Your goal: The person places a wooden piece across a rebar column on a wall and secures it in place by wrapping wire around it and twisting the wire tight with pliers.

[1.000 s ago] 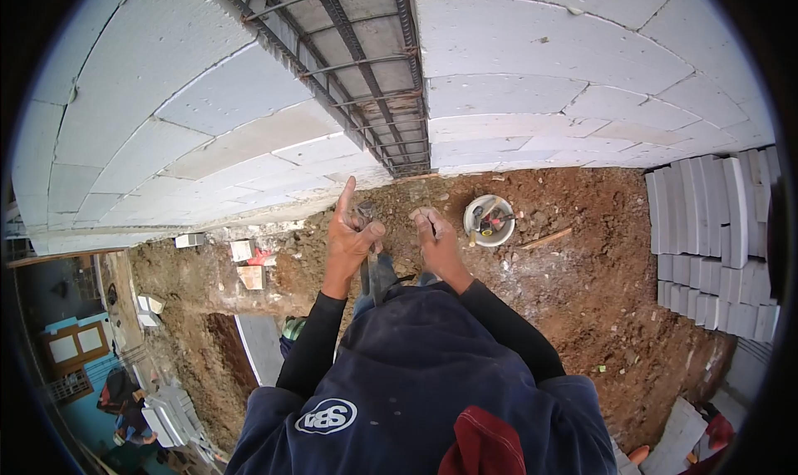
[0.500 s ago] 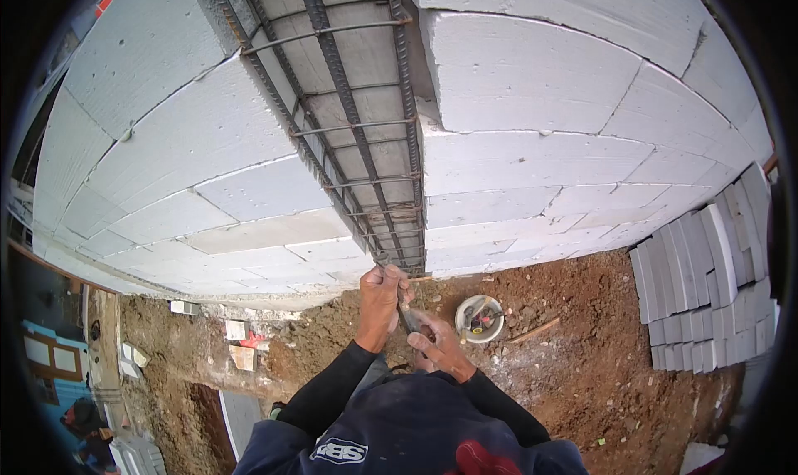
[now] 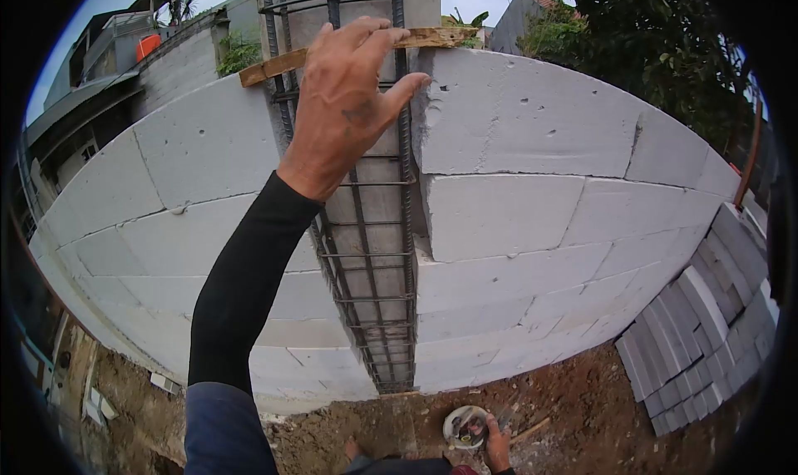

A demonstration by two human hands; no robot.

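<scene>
My left hand is raised in front of the upper part of the rebar cage, back of the hand toward me, thumb stretched out and fingers apart. It overlaps a wooden strip lying across the column gap; whether the fingers touch it I cannot tell. Low in the view, my right hand is beside a pale bucket with tools in it. Its fingers are closed around something greyish and blurred. White block walls flank the cage on both sides.
Grey blocks are stacked at the right. Brown soil lies along the wall's foot, with a thin stick near the bucket. A bare foot shows at the bottom. Trees and buildings stand behind the wall.
The view has tilted up. My hands, together on a dark slim object before, are now apart: the left has risen to the wooden strip, the right has moved beside the bucket.
</scene>
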